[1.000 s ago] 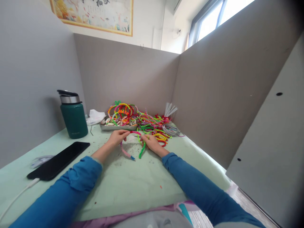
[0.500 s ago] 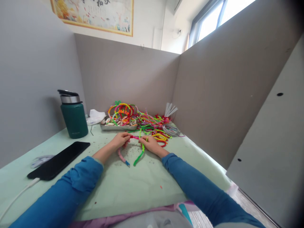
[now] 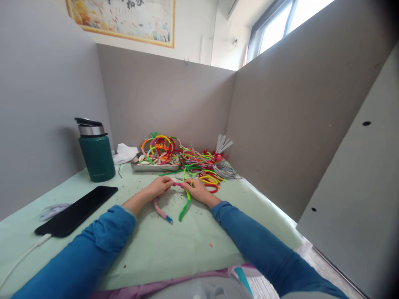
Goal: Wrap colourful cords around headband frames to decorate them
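Note:
A curved headband wrapped in fuzzy stems [image 3: 185, 209] is held over the table in the head view, its two ends pointing toward me. One end is pink with a blue tip, the other is green, and the top between my hands is magenta. My left hand [image 3: 161, 186] pinches the band left of the top. My right hand [image 3: 195, 190] grips it on the right, where a green stem sticks up past the fingers. The fingertips of both hands are close together, with a short magenta stretch showing between them.
Behind my hands stand a metal tray [image 3: 156, 168] with finished headbands and small pieces, and a pile of coloured stems [image 3: 199, 160]. A green bottle [image 3: 97, 155] and a black phone [image 3: 76, 211] with a cable are at left. Grey partitions [image 3: 168, 95] enclose the table.
The lower ends of the headband have shifted slightly right and toward me. My left hand has moved a little to the right and down, closer to my right hand.

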`<state>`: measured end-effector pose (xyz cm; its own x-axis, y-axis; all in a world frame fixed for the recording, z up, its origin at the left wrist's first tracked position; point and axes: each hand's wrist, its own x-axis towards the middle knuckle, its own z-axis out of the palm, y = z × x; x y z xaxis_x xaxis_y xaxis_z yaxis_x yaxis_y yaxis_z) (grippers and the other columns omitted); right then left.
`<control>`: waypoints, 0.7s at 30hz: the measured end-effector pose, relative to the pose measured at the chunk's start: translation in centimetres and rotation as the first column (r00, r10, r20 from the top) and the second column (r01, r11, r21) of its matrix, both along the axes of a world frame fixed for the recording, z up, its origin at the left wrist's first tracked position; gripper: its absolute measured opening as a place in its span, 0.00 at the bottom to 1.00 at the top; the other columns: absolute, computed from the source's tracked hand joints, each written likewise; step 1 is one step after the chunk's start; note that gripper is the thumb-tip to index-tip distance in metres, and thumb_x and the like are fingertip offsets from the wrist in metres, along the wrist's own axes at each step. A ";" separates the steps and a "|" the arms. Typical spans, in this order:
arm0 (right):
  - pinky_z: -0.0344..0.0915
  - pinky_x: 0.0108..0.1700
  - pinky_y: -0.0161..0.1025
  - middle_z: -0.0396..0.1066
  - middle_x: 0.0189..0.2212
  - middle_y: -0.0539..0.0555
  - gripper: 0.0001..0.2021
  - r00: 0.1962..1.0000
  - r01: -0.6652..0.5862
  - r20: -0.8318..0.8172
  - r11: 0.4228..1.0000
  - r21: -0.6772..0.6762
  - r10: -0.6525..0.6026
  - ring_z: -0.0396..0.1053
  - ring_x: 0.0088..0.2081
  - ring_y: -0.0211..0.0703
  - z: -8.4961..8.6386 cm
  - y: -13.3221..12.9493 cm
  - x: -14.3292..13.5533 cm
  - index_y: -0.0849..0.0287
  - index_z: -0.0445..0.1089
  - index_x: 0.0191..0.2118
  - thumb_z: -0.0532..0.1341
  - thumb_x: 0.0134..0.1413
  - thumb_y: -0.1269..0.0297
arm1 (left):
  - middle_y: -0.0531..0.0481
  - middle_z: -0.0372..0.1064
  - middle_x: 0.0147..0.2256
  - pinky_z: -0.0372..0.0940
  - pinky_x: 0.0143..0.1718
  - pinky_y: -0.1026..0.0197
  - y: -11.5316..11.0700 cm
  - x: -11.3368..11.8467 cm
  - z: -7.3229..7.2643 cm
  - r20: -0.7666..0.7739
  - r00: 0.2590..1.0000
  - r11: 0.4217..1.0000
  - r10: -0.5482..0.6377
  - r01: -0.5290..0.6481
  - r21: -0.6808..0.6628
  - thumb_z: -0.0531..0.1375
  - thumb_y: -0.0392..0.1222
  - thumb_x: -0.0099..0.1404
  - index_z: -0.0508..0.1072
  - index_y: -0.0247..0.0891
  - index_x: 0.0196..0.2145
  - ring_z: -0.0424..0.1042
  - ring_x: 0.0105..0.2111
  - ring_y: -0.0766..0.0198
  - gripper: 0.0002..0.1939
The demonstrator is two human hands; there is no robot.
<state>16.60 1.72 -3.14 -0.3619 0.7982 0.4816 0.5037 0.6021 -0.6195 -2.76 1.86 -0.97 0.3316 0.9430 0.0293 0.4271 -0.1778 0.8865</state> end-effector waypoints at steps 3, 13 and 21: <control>0.58 0.31 0.32 0.68 0.28 0.50 0.10 0.994 0.037 -0.101 0.998 0.055 -0.032 0.63 0.29 0.36 -0.2 0.5 0.0 0.61 0.69 0.35 0.53 0.54 0.62 | 0.60 0.50 0.15 0.45 0.12 0.68 0.3 0.0 -0.3 -0.065 0.998 1.000 0.006 -0.005 0.020 0.56 0.56 0.53 0.63 0.36 0.25 0.49 0.12 0.74 0.18; 0.60 0.46 0.38 0.69 0.42 0.56 0.19 0.997 -0.056 0.060 0.986 0.160 0.047 0.65 0.43 0.41 -0.6 0.8 -0.3 0.62 0.68 0.43 0.50 0.46 0.79 | 0.58 0.56 0.16 0.48 0.13 0.68 -0.1 -0.1 0.0 -0.090 0.991 0.995 -0.098 0.097 -0.020 0.58 0.60 0.48 0.64 0.36 0.23 0.52 0.13 0.74 0.21; 0.59 0.35 0.34 0.69 0.28 0.51 0.12 0.998 0.033 -0.055 0.995 0.098 -0.028 0.65 0.31 0.38 -0.4 0.6 0.0 0.59 0.70 0.37 0.49 0.57 0.67 | 0.58 0.58 0.16 0.48 0.12 0.68 0.0 -0.1 -0.2 -0.017 0.997 0.998 -0.071 0.071 0.002 0.57 0.57 0.50 0.63 0.36 0.24 0.52 0.12 0.74 0.19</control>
<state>16.57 2.30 -3.56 -0.3097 0.7559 0.5768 0.4909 0.6466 -0.5839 -2.88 1.82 -1.15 0.3978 0.9171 0.0258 0.4280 -0.2104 0.8790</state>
